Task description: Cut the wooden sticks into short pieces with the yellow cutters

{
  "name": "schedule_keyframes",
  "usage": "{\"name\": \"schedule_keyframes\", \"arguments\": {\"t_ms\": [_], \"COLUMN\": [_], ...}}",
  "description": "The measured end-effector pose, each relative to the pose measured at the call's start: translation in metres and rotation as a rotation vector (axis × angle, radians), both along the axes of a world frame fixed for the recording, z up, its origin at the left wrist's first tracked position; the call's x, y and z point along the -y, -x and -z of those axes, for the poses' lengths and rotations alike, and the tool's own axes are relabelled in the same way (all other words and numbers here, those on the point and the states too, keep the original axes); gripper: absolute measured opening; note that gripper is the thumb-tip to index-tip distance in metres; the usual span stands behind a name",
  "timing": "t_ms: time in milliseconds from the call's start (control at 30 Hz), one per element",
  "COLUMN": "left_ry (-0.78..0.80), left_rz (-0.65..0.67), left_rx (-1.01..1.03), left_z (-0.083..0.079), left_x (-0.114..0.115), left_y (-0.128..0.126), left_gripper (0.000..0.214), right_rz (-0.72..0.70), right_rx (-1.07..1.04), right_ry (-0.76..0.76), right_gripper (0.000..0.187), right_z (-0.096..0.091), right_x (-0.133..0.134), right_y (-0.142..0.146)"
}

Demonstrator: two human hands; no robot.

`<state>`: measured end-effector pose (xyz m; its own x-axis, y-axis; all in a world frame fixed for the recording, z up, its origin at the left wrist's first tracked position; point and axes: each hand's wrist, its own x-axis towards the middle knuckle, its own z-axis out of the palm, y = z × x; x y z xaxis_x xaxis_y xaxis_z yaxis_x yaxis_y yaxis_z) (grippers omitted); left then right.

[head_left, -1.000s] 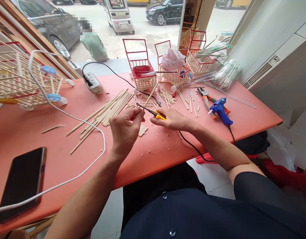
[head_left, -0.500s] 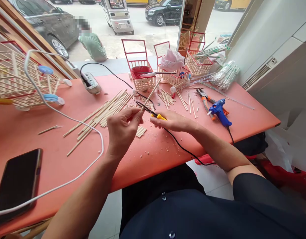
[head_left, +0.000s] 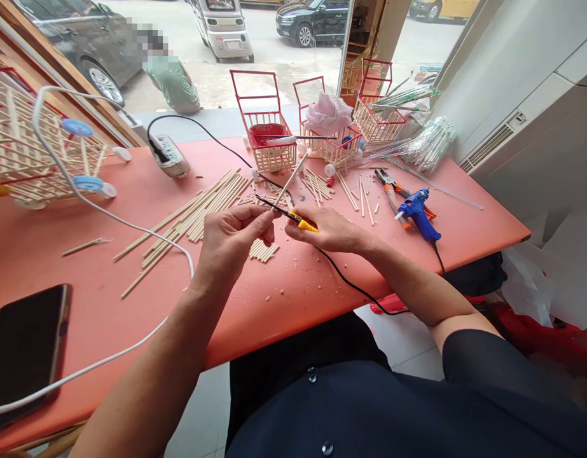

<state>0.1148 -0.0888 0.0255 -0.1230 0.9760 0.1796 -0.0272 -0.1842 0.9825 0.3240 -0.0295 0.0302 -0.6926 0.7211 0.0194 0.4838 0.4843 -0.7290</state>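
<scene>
My left hand (head_left: 226, 245) pinches the lower end of a thin pale wooden stick (head_left: 292, 179), which slants up and to the right. In my right hand (head_left: 331, 230) are scissors (head_left: 303, 222) with yellow handles and dark blades. The blades lie across the stick just above my left fingertips; whether they have cut into it I cannot tell. Under my hands, a row of short cut sticks (head_left: 264, 250) lies on the pink table (head_left: 245, 331) among small chips. A bundle of longer sticks (head_left: 193, 219) spreads left of my left hand.
Small stick-built baskets (head_left: 274, 156) with red rims stand at the back. Pliers (head_left: 389, 191) and a blue glue gun (head_left: 420, 213) lie on the right. A phone (head_left: 26, 350), white cable (head_left: 131, 222) and power strip (head_left: 168, 156) are on the left. A person (head_left: 173, 83) sits outside.
The scissor blades, spread apart before, have come together across the stick. Both hands stay nearly in place. The whole view has shifted slightly.
</scene>
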Motion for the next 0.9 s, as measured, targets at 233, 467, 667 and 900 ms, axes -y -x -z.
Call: {"name": "schedule_keyframes", "arguments": {"t_ms": [233,467,667,900], "left_ry": [0.007,-0.002,-0.017,-0.015], "left_rz": [0.006,0.007,0.028,0.028], "left_rx": [-0.023,-0.053,-0.037,-0.044], "left_z": [-0.003,-0.005,-0.005,-0.003], "left_x": [0.002,0.003,0.003,0.005], "left_y": [0.0,0.0,-0.001,-0.004], "left_gripper": [0.019,0.014,0.012,0.018], "right_rz": [0.003,0.0,0.019,0.047], "right_rx": [-0.051,-0.085,-0.145,-0.156], "right_ry": [-0.025,-0.066,-0.08,-0.147], "right_gripper": [0.063,0.06,0.064,0.06], "right_z": [0.004,0.006,0.009,0.015], "right_x": [0.0,0.001,0.003,0.003], "right_y": [0.0,0.002,0.002,-0.001]}}
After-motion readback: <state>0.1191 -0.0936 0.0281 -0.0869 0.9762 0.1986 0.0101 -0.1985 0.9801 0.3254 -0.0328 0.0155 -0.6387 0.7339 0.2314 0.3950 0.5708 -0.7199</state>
